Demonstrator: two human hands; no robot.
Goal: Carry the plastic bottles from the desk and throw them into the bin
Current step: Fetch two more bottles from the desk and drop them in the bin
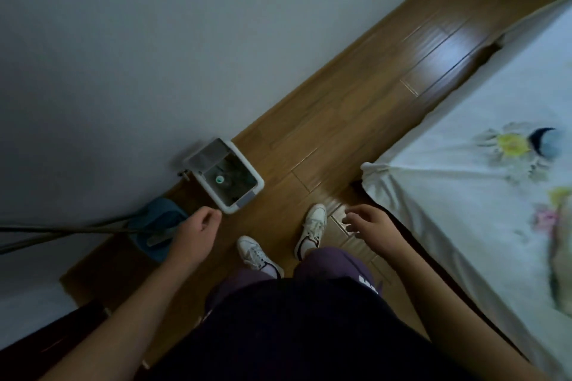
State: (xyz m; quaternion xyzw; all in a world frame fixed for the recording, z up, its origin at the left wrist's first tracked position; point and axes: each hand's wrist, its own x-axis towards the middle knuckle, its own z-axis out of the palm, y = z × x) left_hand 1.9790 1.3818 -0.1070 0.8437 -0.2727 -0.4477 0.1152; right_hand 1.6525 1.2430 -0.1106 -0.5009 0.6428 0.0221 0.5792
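Note:
A white rectangular bin [247,198] stands on the wooden floor against the wall, its lid up. Inside it lies a clear plastic bottle with a green cap [220,179], seen from above in the dark interior. My left hand [198,232] hovers just below and left of the bin, fingers loosely curled, holding nothing. My right hand [371,222] hangs to the right over the floor with fingers spread and nothing in it. The desk is not in view.
A blue dustpan [158,219] with long dark handles leans at the wall left of the bin. A bed with a white flowered sheet [483,182] fills the right side. My feet in white shoes [312,229] stand on the floor strip between wall and bed.

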